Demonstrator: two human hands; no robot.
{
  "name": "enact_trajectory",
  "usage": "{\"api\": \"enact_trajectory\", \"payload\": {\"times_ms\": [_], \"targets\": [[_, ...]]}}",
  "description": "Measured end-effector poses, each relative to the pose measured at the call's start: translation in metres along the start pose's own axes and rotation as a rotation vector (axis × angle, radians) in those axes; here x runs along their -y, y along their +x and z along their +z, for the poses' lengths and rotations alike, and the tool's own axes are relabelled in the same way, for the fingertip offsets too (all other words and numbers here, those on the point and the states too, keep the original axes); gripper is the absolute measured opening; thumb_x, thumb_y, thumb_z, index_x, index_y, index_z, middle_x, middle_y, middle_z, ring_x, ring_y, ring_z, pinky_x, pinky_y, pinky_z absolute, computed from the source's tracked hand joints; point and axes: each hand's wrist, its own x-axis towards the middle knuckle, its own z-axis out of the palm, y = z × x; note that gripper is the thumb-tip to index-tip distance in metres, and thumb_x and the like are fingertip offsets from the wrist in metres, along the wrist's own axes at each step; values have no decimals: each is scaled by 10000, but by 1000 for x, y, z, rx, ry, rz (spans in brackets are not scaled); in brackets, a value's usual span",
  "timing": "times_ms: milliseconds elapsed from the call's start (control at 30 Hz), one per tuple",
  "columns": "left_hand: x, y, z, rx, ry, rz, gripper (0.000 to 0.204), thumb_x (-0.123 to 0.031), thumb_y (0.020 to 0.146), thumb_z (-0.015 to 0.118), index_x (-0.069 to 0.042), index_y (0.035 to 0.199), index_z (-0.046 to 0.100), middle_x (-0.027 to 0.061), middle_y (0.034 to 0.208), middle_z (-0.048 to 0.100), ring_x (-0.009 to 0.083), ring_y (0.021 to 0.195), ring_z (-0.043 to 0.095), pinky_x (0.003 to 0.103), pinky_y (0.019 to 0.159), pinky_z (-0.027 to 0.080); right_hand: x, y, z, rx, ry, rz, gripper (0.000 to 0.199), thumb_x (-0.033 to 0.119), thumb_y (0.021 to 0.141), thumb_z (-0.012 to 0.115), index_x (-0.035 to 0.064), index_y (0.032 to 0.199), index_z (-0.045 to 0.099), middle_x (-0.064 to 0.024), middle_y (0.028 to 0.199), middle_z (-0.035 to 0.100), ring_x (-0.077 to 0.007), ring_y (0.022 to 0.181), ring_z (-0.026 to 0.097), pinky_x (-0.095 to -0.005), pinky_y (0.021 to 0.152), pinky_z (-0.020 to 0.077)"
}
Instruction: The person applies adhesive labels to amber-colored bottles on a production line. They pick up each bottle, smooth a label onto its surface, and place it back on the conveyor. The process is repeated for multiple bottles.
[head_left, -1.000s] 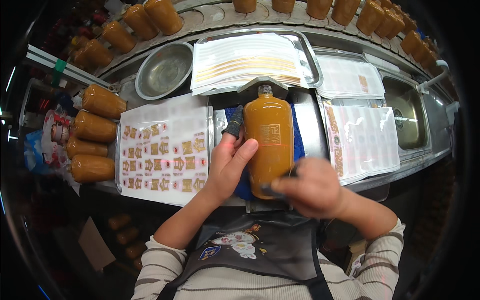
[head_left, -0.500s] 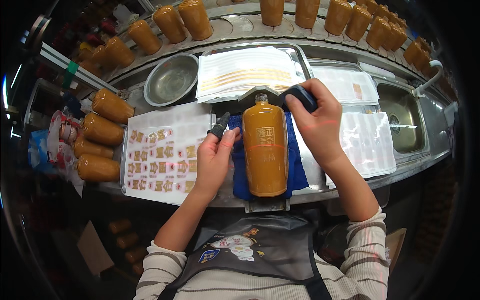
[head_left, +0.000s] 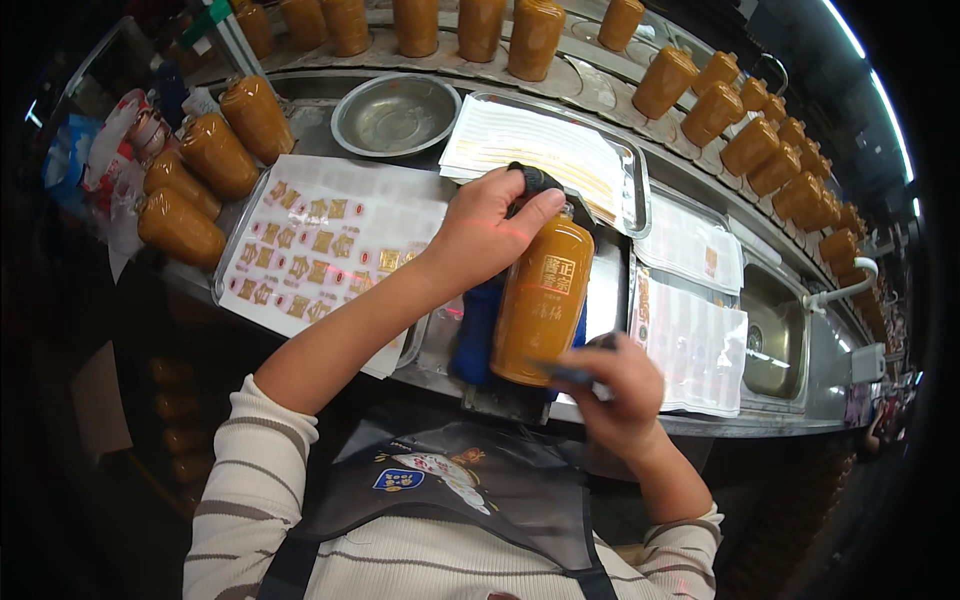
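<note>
An orange-brown bottle (head_left: 540,300) with a gold label lies on its side on a blue cloth (head_left: 473,325) at the counter's front edge. My left hand (head_left: 490,225) reaches over from the left and closes around the bottle's black cap (head_left: 535,180). My right hand (head_left: 612,388) sits at the bottle's base and pinches a small dark flat tool (head_left: 560,372) against it. A red light line falls across my left hand.
A tray of gold sticker sheets (head_left: 320,240) lies to the left, with a metal bowl (head_left: 395,115) and a tray of striped sheets (head_left: 545,150) behind. More label sheets (head_left: 695,340) and a sink (head_left: 770,335) are on the right. Filled bottles (head_left: 190,170) lie at left, and others line the back.
My right hand left the cap and came down to the bottle's base. My left hand moved from the bottle's side up onto the cap. The view shifted right.
</note>
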Motion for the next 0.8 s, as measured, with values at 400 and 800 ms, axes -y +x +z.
{"api": "enact_trajectory", "payload": {"times_ms": [400,800], "targets": [[27,23,22,199,63,-268,574,-472,977,541,93,1075,543,294,1087,653,339,994,654,388,883,497,-2,-38,28,69,-268,405,899,167,677,869,36,1438,409,-160,1205,602,-292,1032,620,-335,822,500],[-39,-122,-149,84,-146,-13,259,-209,826,786,23,883,685,101,817,727,135,784,677,289,732,523,52,-46,55,197,69,89,925,70,647,896,-26,1435,422,-135,1203,625,-156,740,611,-238,606,471]]}}
